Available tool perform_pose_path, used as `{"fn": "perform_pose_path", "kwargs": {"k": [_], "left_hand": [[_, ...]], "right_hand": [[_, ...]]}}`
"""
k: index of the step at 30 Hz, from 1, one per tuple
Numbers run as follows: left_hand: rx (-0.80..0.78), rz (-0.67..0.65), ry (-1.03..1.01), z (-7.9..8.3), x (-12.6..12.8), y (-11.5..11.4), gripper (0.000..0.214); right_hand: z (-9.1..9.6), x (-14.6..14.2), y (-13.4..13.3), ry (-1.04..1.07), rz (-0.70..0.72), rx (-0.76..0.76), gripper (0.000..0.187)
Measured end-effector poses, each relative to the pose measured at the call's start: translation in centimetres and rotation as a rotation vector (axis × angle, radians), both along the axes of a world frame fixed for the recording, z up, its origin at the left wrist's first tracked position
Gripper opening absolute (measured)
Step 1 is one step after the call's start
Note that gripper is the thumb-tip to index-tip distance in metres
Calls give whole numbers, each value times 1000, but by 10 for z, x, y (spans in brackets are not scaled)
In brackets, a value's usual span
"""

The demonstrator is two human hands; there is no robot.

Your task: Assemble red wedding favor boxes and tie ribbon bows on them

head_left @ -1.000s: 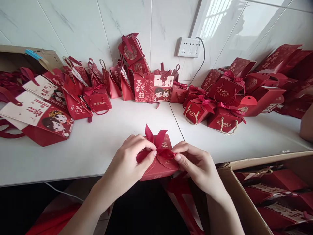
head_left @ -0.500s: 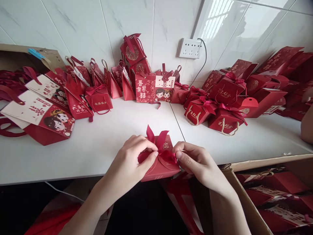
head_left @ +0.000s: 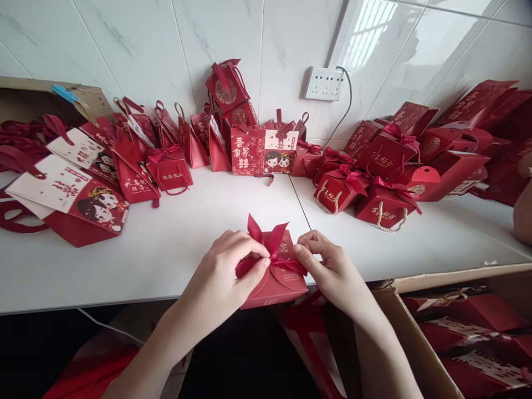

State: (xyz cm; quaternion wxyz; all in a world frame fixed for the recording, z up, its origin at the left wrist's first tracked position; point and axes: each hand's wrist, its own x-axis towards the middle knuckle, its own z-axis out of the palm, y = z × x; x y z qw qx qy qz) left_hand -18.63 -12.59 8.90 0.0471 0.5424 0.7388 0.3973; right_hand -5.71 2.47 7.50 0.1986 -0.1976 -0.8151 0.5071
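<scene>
A small red gift box (head_left: pixel 276 285) rests at the near edge of the white table (head_left: pixel 166 244). A dark red ribbon bow (head_left: pixel 270 244) sits on top of it. My left hand (head_left: pixel 226 271) pinches the bow's left loop between thumb and fingers. My right hand (head_left: pixel 328 266) pinches the ribbon on the bow's right side, fingers curled. Both hands are closed on the ribbon, and the box's front flap shows between them.
Many red gift bags and boxes line the tiled wall, with several ribboned boxes (head_left: pixel 366 194) at right and flat printed bags (head_left: pixel 70 194) at left. An open cardboard carton (head_left: pixel 457 332) of red boxes stands low right. Another person's arm (head_left: pixel 522 216) is at the right edge.
My right hand has shifted up and inward along the ribbon, closer to the knot. The left hand and the box have barely moved.
</scene>
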Motion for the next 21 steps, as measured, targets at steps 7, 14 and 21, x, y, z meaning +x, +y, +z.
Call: {"fn": "perform_pose_path", "kwargs": {"k": [7, 14, 21], "left_hand": [[2, -1, -2, 0, 0, 0, 10], [87, 45, -37, -5, 0, -1, 8], [12, 334, -402, -15, 3, -22, 32]], "right_hand": [[-6, 20, -4, -9, -67, -208, 45], [-1, 17, -18, -61, -17, -177, 47], [-10, 12, -15, 0, 47, -394, 50]]}}
